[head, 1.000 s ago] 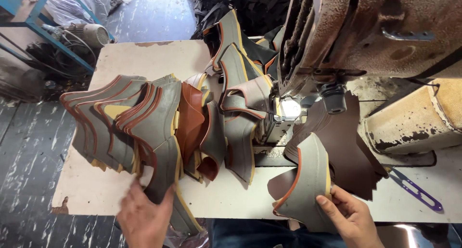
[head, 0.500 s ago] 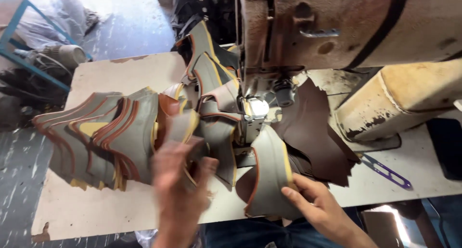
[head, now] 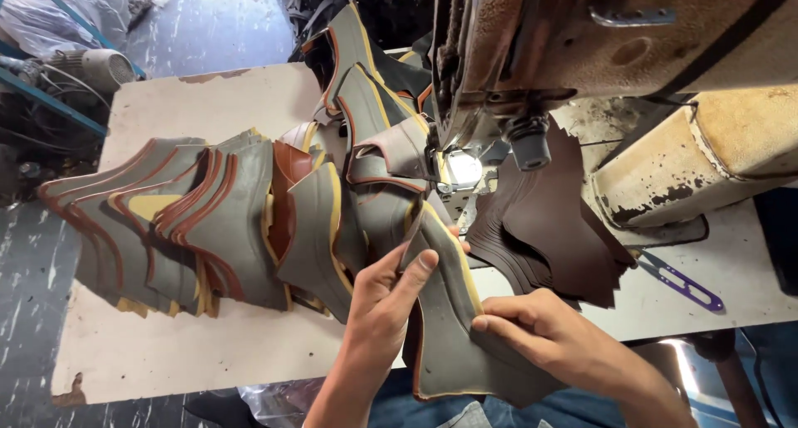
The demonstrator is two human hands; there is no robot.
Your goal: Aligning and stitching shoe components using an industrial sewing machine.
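Observation:
A grey shoe-upper piece (head: pixel 449 328) with orange and yellow edging lies between my two hands in front of the sewing machine (head: pixel 582 54). My left hand (head: pixel 382 303) pinches its upper left edge with thumb and fingers. My right hand (head: pixel 540 332) grips its right edge lower down. The piece's top end points toward the lit needle area (head: pixel 463 169). A chain of similar sewn grey pieces (head: pixel 374 104) runs away from the needle to the back of the table.
A fanned stack of grey uppers (head: pixel 166 220) lies on the left of the worn white table (head: pixel 166 353). Dark brown leather pieces (head: pixel 557 228) are piled right of the needle. Purple thread snips (head: pixel 682 282) lie at the right. A motor (head: pixel 91 66) sits on the floor, far left.
My left hand left the stack on the left and came across to grip the grey piece. The piece has moved up toward the needle, and the camera has shifted closer.

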